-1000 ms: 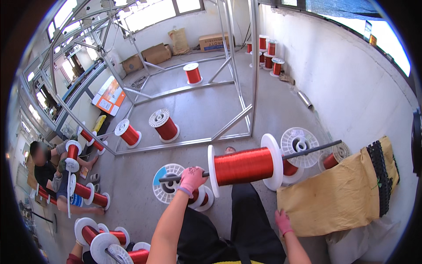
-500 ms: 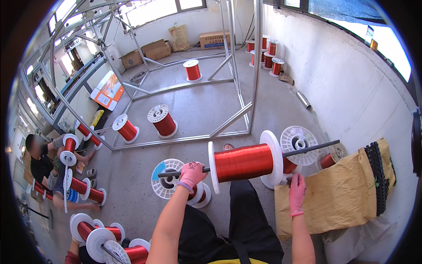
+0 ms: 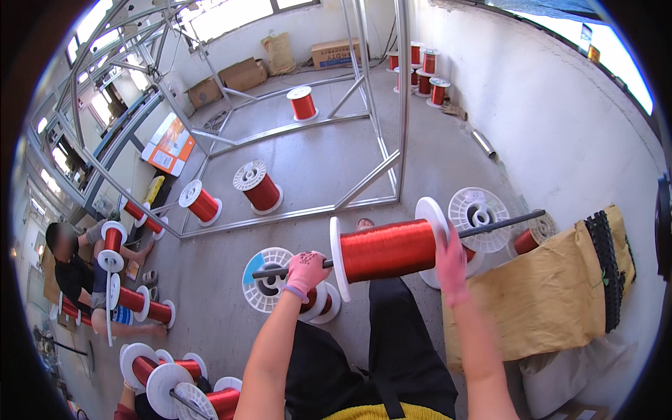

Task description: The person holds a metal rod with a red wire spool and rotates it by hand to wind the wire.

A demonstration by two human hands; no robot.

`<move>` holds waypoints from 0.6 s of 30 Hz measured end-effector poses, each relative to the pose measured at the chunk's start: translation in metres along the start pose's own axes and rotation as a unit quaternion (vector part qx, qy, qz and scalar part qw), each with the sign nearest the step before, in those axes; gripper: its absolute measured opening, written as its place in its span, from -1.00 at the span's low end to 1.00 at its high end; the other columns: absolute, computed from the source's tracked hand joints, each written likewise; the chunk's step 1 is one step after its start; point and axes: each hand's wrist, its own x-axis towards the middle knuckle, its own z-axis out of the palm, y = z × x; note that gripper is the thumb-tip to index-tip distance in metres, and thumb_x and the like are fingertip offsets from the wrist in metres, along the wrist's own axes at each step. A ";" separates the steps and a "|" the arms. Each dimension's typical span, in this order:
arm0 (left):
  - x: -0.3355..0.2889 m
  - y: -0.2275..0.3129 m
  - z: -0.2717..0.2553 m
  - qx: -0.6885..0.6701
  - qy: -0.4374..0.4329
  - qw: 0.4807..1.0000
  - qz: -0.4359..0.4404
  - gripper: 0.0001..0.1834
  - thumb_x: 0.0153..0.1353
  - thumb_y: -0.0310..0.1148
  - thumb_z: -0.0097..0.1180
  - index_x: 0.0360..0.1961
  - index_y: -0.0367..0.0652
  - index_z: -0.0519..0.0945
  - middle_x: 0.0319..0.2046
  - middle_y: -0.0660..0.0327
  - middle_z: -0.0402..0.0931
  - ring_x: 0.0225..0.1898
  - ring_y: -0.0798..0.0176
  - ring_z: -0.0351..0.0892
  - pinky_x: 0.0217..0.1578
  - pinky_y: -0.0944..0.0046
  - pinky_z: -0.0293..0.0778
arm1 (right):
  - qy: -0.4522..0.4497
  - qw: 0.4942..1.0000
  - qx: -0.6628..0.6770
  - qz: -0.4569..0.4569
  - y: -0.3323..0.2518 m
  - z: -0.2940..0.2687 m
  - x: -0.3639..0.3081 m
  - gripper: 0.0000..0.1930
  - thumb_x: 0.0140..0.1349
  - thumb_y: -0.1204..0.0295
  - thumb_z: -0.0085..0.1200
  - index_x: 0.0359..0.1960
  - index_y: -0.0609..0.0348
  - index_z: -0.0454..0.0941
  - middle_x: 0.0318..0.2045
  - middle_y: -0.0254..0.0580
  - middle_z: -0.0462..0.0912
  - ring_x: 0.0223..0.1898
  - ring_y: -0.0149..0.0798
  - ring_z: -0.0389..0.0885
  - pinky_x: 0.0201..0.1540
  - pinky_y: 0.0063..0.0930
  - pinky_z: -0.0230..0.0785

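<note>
A large spool of red wire (image 3: 388, 250) with white flanges sits on a dark rod (image 3: 500, 224) in front of my knees. My left hand (image 3: 306, 271), in a pink glove, is closed round the rod just left of the spool's left flange. Against the right flange lies my right hand (image 3: 451, 266), also gloved in pink. Motion smears its fingers, so their grip is unclear. The rod's right end slants up past a standing spool (image 3: 478, 210). Below my left hand stands another spool (image 3: 264, 280) with a blue patch on its white flange.
Beside my right arm lies a tan cloth (image 3: 532, 308) with a black ribbed strip. A metal frame (image 3: 294, 218) stands ahead, with red spools (image 3: 257, 192) inside it. On the left a person (image 3: 70, 269) sits among spools. Stacked spools (image 3: 423, 80) line the far right wall.
My right hand has risen from beside the tan cloth to the spool's right flange. My left hand keeps its hold on the rod, and the spool is slightly lower on its left side.
</note>
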 end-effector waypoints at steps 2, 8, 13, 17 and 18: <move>0.002 0.003 -0.003 0.001 -0.012 1.000 0.003 -0.69 0.04 -0.05 0.07 -0.35 0.01 0.67 -0.35 0.12 0.63 -0.28 0.03 0.63 -0.25 0.09 0.52 | -0.101 0.981 -0.095 0.132 0.054 -0.014 -0.079 -0.64 0.33 0.31 -0.11 0.04 0.31 0.37 -0.12 0.20 0.53 -0.04 0.15 0.48 -0.01 -0.19 0.34; 0.011 0.001 -0.005 0.008 -0.001 1.000 0.010 -0.67 0.05 -0.03 0.05 -0.37 -0.01 0.66 -0.29 0.15 0.62 -0.22 0.07 0.62 -0.22 0.08 0.51 | -0.281 0.839 -0.348 0.310 0.263 -0.034 -0.256 -0.55 0.34 0.16 -0.34 0.13 0.16 0.29 -0.02 0.16 0.50 0.02 0.08 0.49 0.06 -0.10 0.33; 0.004 0.013 -0.006 -0.026 -0.011 1.000 0.002 -0.72 -0.01 -0.13 0.09 -0.31 0.02 0.68 -0.33 0.11 0.62 -0.28 0.02 0.62 -0.24 0.08 0.52 | -0.313 0.855 -0.346 0.228 0.215 -0.049 -0.198 -0.65 0.32 0.21 -0.26 0.01 0.12 0.35 -0.09 0.05 0.55 -0.15 0.18 0.54 -0.06 -0.08 0.38; 0.005 0.011 -0.006 -0.021 -0.024 0.999 -0.005 -0.70 -0.02 -0.15 0.10 -0.27 0.04 0.68 -0.31 0.12 0.62 -0.26 0.04 0.62 -0.22 0.09 0.52 | -0.288 0.884 -0.307 0.202 0.220 -0.053 -0.186 -0.57 0.30 0.14 -0.25 0.03 0.20 0.36 -0.10 0.16 0.54 -0.09 0.17 0.52 -0.02 -0.05 0.34; 0.005 0.010 -0.004 -0.024 -0.017 1.000 0.000 -0.70 -0.02 -0.15 0.10 -0.26 0.04 0.68 -0.31 0.13 0.62 -0.26 0.05 0.62 -0.22 0.09 0.52 | -0.275 0.890 -0.291 0.217 0.216 -0.052 -0.185 -0.57 0.30 0.14 -0.25 0.01 0.20 0.37 -0.11 0.16 0.55 -0.08 0.18 0.51 -0.02 -0.04 0.33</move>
